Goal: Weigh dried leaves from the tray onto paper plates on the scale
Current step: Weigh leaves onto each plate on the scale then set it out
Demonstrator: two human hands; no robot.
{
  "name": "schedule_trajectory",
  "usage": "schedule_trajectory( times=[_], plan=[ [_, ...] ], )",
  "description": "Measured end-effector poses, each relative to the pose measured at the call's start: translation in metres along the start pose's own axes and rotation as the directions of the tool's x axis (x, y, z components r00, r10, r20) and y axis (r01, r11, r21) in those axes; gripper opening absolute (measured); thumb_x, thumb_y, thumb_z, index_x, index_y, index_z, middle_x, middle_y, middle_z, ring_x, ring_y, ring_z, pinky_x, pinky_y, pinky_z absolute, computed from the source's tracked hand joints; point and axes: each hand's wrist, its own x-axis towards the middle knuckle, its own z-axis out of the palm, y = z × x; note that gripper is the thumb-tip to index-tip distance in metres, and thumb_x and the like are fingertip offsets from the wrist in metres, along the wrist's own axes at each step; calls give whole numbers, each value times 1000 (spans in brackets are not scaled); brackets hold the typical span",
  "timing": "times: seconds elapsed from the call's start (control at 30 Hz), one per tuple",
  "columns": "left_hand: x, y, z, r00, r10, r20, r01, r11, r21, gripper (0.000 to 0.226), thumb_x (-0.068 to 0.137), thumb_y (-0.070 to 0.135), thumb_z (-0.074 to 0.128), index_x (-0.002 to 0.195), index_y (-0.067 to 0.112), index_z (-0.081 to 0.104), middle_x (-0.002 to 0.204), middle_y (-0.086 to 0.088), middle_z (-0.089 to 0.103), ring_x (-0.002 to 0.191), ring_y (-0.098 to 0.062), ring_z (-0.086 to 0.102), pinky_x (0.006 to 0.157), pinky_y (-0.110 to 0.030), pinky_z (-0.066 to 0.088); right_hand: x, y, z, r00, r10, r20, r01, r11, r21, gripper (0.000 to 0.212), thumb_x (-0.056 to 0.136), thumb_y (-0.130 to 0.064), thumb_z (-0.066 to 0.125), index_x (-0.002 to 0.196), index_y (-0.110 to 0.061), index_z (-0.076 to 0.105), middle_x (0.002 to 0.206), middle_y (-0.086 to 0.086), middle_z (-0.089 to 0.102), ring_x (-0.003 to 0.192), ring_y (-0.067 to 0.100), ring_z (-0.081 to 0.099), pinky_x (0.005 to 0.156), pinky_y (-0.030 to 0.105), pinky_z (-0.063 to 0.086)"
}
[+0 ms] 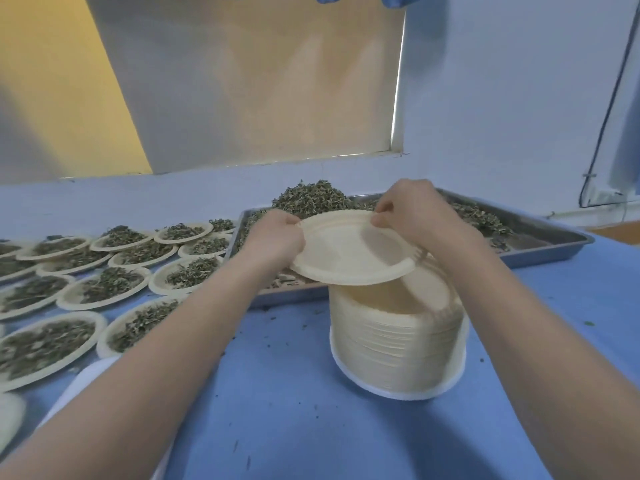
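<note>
A blue table (284, 410) carries a steel tray (554, 252) of dried leaves (311, 197) beyond the fingers, and filled plates (104, 285) spread out to the left of them. Below the fingers stands a tall stack (398, 344) of empty plates. Both hands hold one plate (349, 251) tilted above it: the left hand (275, 237) pinches the left rim, the right hand (412, 209) pinches the far rim. The step seems to be freeing a single plate. Peel the rims apart gently and check that only one has come away. No scale is in sight.
</note>
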Motion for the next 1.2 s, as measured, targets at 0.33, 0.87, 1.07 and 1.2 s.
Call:
schedule_trajectory(
  times=[0.33, 0.87, 1.07, 1.2],
  plan=[
    [-46, -100, -147, 924, -282, -257, 257, 958, -126, 27, 78, -14, 57, 101, 0, 60, 96, -6, 56, 95, -29, 58, 87, -40, 47, -9, -142, 100, 972, -165, 165, 152, 984, 88, 16, 85, -17, 65, 75, -5, 61, 56, 3, 49, 50, 15, 49, 36, 19, 35],
    [-87, -223, -176, 832, -440, -336, 440, 894, -82, 40, 81, 12, 67, 118, 13, 52, 107, -7, 61, 97, -22, 58, 84, -35, 48, -43, -192, 206, 936, -183, 302, 148, 980, 135, 26, 84, -33, 64, 92, -11, 74, 91, 9, 71, 86, 26, 65, 73, 33, 54],
    [-101, -231, -176, 849, -405, -339, 243, 870, -430, 73, 73, 34, 75, 135, 13, 42, 109, 0, 60, 96, -12, 60, 71, -28, 46, -39, -186, 211, 939, -121, 322, -47, 883, 467, 69, 86, -70, 38, 128, -17, 56, 130, 1, 58, 124, 22, 48, 91, 32, 36],
    [-112, -235, -172, 849, -345, -400, 61, 816, -574, 69, 66, 37, 68, 130, 16, 48, 119, -4, 63, 108, -16, 62, 97, -37, 48, -44, -179, 212, 930, -99, 355, -180, 719, 671, 66, 86, -74, 33, 135, -33, 48, 140, -10, 48, 123, 9, 43, 93, 33, 31]
  ],
)
